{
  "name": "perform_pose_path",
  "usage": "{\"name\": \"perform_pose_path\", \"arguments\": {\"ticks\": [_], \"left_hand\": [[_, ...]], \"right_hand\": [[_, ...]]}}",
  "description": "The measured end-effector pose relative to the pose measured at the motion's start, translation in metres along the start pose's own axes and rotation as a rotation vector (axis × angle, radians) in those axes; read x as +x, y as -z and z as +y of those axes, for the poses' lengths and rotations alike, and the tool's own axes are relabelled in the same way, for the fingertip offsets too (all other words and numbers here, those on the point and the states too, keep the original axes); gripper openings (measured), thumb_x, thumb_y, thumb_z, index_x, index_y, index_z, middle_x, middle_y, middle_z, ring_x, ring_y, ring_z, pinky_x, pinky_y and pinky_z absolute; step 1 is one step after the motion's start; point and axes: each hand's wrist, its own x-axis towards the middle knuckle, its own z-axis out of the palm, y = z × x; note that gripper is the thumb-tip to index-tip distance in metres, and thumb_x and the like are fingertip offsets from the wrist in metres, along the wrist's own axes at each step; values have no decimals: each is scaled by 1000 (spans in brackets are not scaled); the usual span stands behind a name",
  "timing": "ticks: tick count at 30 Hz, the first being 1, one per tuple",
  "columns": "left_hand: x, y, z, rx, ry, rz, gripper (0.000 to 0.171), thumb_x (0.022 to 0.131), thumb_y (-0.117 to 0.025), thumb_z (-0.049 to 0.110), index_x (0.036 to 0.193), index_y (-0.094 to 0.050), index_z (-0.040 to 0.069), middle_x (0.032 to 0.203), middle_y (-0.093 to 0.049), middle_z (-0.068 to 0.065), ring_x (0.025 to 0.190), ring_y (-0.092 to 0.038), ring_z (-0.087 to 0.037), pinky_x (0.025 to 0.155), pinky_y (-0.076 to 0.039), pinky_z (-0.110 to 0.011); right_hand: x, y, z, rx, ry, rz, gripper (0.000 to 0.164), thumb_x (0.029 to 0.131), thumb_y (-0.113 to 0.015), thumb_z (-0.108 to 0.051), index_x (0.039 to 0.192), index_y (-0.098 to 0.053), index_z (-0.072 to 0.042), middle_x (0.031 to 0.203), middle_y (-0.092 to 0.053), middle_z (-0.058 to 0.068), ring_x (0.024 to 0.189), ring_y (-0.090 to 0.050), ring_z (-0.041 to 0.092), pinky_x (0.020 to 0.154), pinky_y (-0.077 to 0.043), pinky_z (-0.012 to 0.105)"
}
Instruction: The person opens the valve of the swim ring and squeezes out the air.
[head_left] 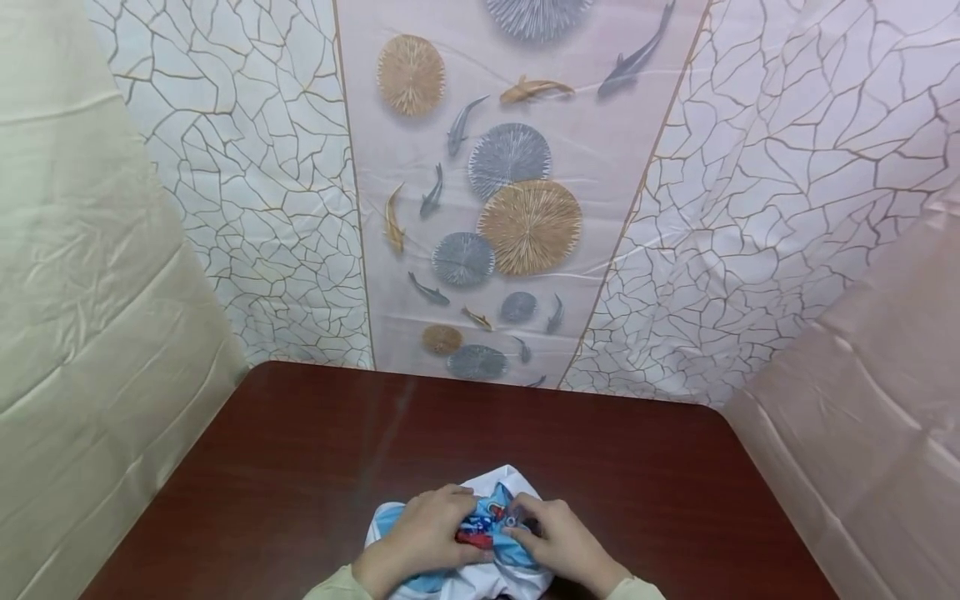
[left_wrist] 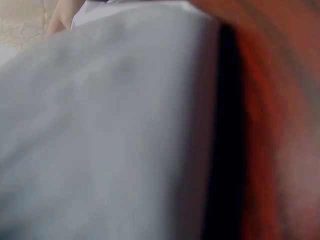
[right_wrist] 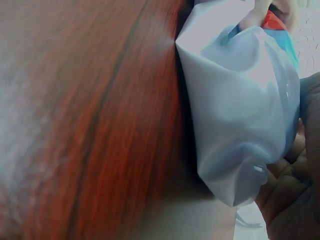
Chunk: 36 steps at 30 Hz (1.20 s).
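Note:
A crumpled bundle of white and light-blue glossy sheet material [head_left: 504,479] with a red and dark-blue print lies at the near edge of the table. My left hand [head_left: 423,533] grips its left side, thumb and fingers around the printed part. From the right, my right hand [head_left: 566,537] pinches the blue part with bent fingers, close to a small round ring. The bundle's pale side [left_wrist: 110,125] fills most of the left wrist view, blurred. In the right wrist view the white folds [right_wrist: 240,105] look smooth and shiny, with my right palm [right_wrist: 290,192] beside them.
The dark red-brown table [head_left: 315,450] has rounded far corners. Behind it hangs a patterned cloth [head_left: 480,208] with fish and round motifs. Plain beige cloths hang at the left [head_left: 97,275] and right [head_left: 870,392] sides.

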Motion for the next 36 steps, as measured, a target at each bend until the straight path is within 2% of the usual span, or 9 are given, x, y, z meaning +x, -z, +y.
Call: {"name": "perform_pose_path", "arguments": {"ticks": [4,8,12,15,19,22,28,31,36], "left_hand": [[-1,9,0,-1,-5,-8,84,79,-49,87,130,-67,22,129,-62,9,122,-53,-15,94,-46,-49],[-3,28,-1,36,63,-9,77,88,-36,84,130,-67,28,126,-61,11,121,-53,-16,96,-41,-52],[-9,55,-4,67,158,74,68,100,-23,71,121,-73,30,118,-67,11,114,-58,-18,94,-41,-54],[-14,66,-14,85,189,103,57,102,-34,65,109,-77,29,106,-70,9,100,-64,-16,82,-50,-47],[-25,67,-30,101,199,21,30,92,-64,55,93,-77,28,87,-66,10,78,-64,-12,58,-50,-38],[-30,60,-39,60,203,-14,18,89,-73,46,88,-76,28,82,-65,12,75,-63,-11,56,-49,-39],[-34,52,-44,-70,172,27,8,89,-76,31,88,-79,24,80,-66,12,76,-64,-10,63,-52,-36],[-37,55,-44,-145,243,32,13,92,-73,29,85,-78,18,74,-61,9,68,-58,-11,60,-48,-33],[-44,62,-41,-221,422,41,33,92,-74,33,64,-66,15,56,-46,6,51,-42,-12,51,-35,-31]], "right_hand": [[-2,3,-1,33,11,27,14,95,-71,-31,104,-66,-22,89,-72,-10,70,-62,-2,60,-51,20],[-3,10,-3,58,4,58,16,97,-69,-34,104,-67,-19,91,-72,-9,79,-67,2,64,-55,22],[-4,20,-5,18,52,152,11,99,-66,-28,103,-68,-18,90,-71,-11,77,-65,1,63,-55,21],[-5,29,-3,-53,67,237,4,99,-66,-20,101,-69,-18,88,-69,-13,72,-60,-1,62,-52,21],[-9,38,4,-144,-29,292,6,94,-73,-19,100,-71,-21,91,-68,-16,78,-59,0,68,-53,27],[-15,39,10,-176,-126,247,10,91,-76,-18,99,-71,-20,91,-67,-15,81,-59,1,70,-54,29],[-23,35,19,-150,-238,64,11,92,-75,-19,100,-69,-14,82,-63,-12,72,-57,0,63,-50,24],[-23,33,20,-139,-272,52,13,91,-75,-18,101,-68,-13,79,-62,-12,71,-56,0,62,-49,24],[-21,30,19,-151,-300,66,16,92,-73,-18,106,-69,-11,81,-60,-11,71,-54,0,62,-48,24]]}}
